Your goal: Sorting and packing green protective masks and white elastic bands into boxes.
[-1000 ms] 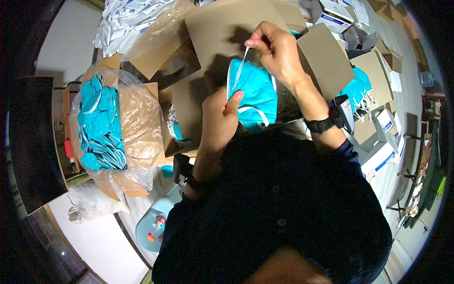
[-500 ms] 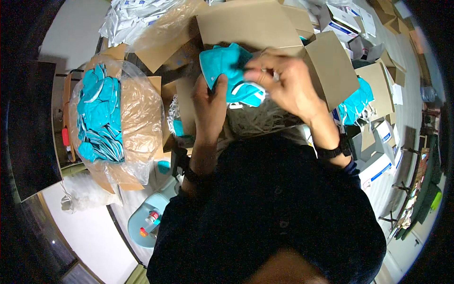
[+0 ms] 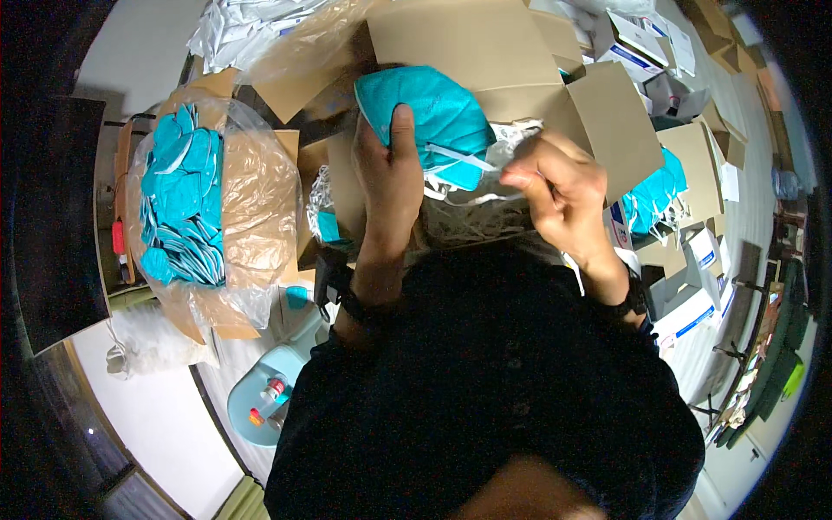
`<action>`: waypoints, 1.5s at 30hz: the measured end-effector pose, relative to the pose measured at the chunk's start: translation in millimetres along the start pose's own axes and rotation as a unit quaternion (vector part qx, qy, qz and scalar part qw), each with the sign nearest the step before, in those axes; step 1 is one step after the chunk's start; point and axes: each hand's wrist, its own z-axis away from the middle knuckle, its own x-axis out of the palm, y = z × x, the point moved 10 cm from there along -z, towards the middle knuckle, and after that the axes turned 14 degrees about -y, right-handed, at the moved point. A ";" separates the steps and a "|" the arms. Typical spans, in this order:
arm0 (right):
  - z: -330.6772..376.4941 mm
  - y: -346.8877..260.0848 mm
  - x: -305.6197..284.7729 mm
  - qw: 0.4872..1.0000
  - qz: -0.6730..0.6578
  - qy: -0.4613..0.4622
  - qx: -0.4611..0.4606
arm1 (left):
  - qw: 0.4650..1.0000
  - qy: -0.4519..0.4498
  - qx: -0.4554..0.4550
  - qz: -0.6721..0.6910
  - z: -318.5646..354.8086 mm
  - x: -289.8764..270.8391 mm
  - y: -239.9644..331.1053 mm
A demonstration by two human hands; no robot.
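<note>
My left hand [image 3: 390, 178] is closed on a teal cup-shaped face mask [image 3: 433, 108], its thumb lying across the outer face. A white strap [image 3: 459, 158] runs from the mask toward my right. The fingers of my right hand [image 3: 559, 191] pinch that strap and draw it away from the mask. Below both hands stands an open cardboard box [image 3: 464, 43] lined with clear plastic, with white straps showing inside. How many masks my left hand holds is hard to tell.
On the left a plastic-lined carton [image 3: 256, 204] holds many teal masks [image 3: 186, 186]. More teal masks [image 3: 654, 195] hang in a box at right, beside white printed cartons [image 3: 689, 308]. A light-blue stool [image 3: 247, 394] with a bottle [image 3: 270, 392] stands lower left.
My right hand has moved right and down from the mask, drawing the strap out. The mask is turned so that more of its broad outer face shows.
</note>
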 end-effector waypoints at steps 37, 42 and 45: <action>-12.3 41.8 30.1 0.970 -0.111 -0.118 0.183 | 0.747 -0.122 -0.299 0.580 12.0 70.8 -80.0; -24.4 6.5 27.1 0.977 0.107 -0.180 0.030 | 0.707 -0.147 -0.280 0.633 12.0 79.3 -73.3; -23.8 18.8 29.4 0.979 0.086 -0.173 0.059 | 0.666 -0.158 -0.277 0.674 14.5 86.7 -69.3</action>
